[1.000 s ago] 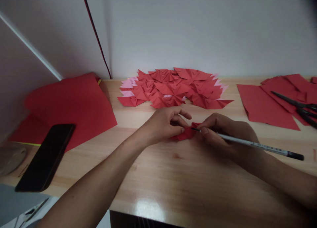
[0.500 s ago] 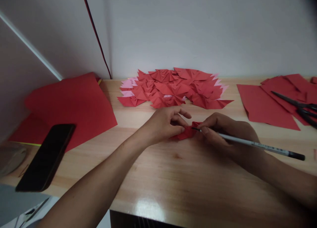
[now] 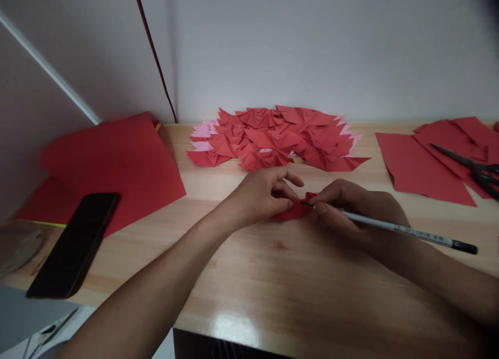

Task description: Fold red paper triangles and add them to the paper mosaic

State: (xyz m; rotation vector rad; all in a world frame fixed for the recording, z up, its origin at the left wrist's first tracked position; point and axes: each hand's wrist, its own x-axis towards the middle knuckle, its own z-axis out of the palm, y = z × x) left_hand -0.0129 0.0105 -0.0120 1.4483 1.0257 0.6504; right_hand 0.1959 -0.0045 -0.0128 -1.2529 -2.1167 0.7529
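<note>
A smooth wooden table [image 3: 226, 281] bears a heap of pointed red paper folds [image 3: 273, 136]. Before it, the left hand [image 3: 263, 196] is half curled; the right hand [image 3: 356, 210] pinches a slim pen [image 3: 423, 235]. Between them lies a small creased paper [image 3: 298, 210]; the left touches it, whether pinching I cannot tell.

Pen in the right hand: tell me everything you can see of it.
The pen is slim and straight, its pale grey barrel, plastic by its look, carrying dark printing, with a dark tip and a black rear end. It slants, tip at left, rear lower right in view, pinched near the tip by the right hand. The tip is at the folded red paper; contact is unclear.
</note>
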